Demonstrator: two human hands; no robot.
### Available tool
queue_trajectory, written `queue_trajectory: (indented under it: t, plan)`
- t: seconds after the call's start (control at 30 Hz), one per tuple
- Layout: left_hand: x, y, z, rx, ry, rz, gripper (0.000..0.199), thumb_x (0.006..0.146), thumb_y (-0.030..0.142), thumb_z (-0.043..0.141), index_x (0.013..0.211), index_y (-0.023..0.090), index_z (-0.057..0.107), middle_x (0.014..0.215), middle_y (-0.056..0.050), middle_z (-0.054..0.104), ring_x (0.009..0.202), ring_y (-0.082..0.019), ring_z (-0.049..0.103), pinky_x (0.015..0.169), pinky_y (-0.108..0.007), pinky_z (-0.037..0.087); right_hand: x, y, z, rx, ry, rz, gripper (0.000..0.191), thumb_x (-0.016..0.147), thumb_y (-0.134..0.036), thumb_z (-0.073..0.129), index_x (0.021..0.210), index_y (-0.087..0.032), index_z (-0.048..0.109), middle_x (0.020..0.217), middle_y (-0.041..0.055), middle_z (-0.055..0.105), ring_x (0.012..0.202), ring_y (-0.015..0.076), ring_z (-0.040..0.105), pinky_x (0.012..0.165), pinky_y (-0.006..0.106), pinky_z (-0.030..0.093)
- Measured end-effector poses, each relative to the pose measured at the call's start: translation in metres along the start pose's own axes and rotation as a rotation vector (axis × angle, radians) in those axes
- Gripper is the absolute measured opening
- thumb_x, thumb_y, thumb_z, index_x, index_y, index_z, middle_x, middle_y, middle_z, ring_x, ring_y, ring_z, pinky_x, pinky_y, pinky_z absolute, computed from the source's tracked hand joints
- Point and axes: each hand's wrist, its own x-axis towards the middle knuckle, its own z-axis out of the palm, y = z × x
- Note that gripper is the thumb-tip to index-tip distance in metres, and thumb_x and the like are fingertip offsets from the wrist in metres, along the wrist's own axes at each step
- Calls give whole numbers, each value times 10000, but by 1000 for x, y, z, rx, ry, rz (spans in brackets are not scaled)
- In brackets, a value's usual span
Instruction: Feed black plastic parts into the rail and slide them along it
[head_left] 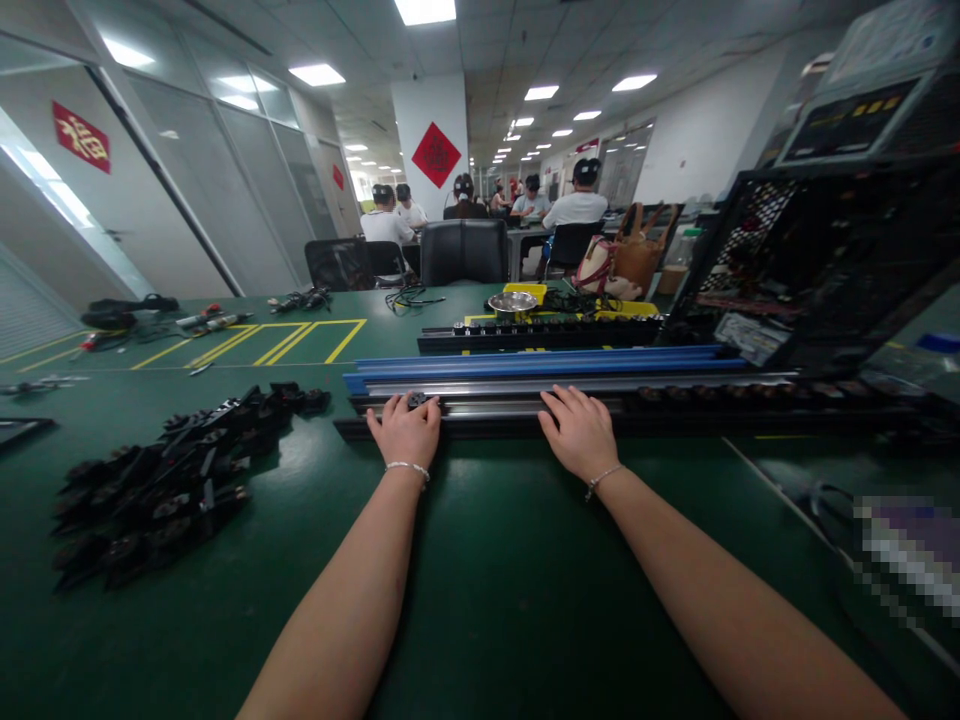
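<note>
My left hand is at the left end of a long black rail with a silvery channel. Its thumb and fingers close around a small black part that sits on the rail. Farther right, my right hand lies on the same rail, fingers stretched forward and nothing visible in them. A row of dark, roundish parts runs along the rail to the right of that hand. Just behind the rail lies a blue rail, parallel to it.
Black parts are heaped on the green table at left. Behind the rails are another black rail, a metal bowl and yellow trays. An opened computer case stands at right. People sit at desks farther back.
</note>
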Motion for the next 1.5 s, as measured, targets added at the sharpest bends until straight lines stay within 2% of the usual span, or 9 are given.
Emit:
queue_trajectory:
  t: [0.2, 0.7, 0.83, 0.93, 1.13, 1.37, 1.5]
  plan:
    - [2, -4, 2, -9, 37, -19, 312, 864, 382, 412, 928, 382, 717, 1194, -22, 637, 1195, -239, 471, 1059, -564, 176, 0, 0, -1, -11, -12, 2, 441, 914, -412, 328, 1213, -218, 589, 1316, 60, 543, 1234, 257, 431, 1003, 445, 297]
    - [7, -12, -7, -17, -2, -81, 311, 854, 367, 422, 921, 353, 726, 1215, -33, 626, 1193, -246, 473, 1068, -562, 154, 0, -1, -1, -22, -25, 17, 431, 914, -409, 333, 1218, -230, 581, 1330, 48, 531, 1242, 248, 425, 1014, 446, 287]
    - [10, -19, -6, -17, -8, -106, 319, 857, 375, 411, 894, 362, 727, 1220, -28, 623, 1200, -251, 462, 1062, -603, 115, 1, -1, -1, -6, -24, 12, 425, 913, -407, 335, 1203, -224, 586, 1321, 57, 538, 1235, 252, 432, 1010, 451, 291]
    - [12, -23, -4, -27, -11, -140, 308, 853, 375, 413, 905, 390, 717, 1228, -13, 618, 1206, -251, 455, 1053, -639, 77, 1, -1, -3, 18, -21, 13, 387, 904, -406, 358, 1119, -221, 621, 1306, 62, 550, 1229, 258, 437, 1002, 457, 300]
    - [13, -25, -2, -38, 4, -157, 314, 853, 361, 409, 915, 395, 715, 1219, -2, 623, 1196, -251, 463, 1061, -633, 70, 1, 0, -5, 54, -21, 0, 319, 900, -394, 372, 873, -224, 640, 1288, 69, 564, 1223, 258, 443, 992, 469, 307]
    - [13, -24, -4, -37, -19, -146, 319, 854, 350, 406, 931, 394, 712, 1235, -12, 611, 1177, -248, 483, 1061, -638, 82, 1, 3, -4, 103, -25, 0, 326, 913, -384, 351, 776, -228, 602, 1273, 52, 576, 1207, 235, 459, 1040, 498, 222]
    - [14, -24, -5, -40, -16, -146, 317, 855, 350, 408, 934, 384, 713, 1230, -22, 614, 1175, -242, 486, 1064, -632, 82, 1, 3, -4, 130, -13, 11, 321, 912, -378, 356, 744, -222, 581, 1257, 55, 588, 1199, 231, 469, 1044, 488, 220]
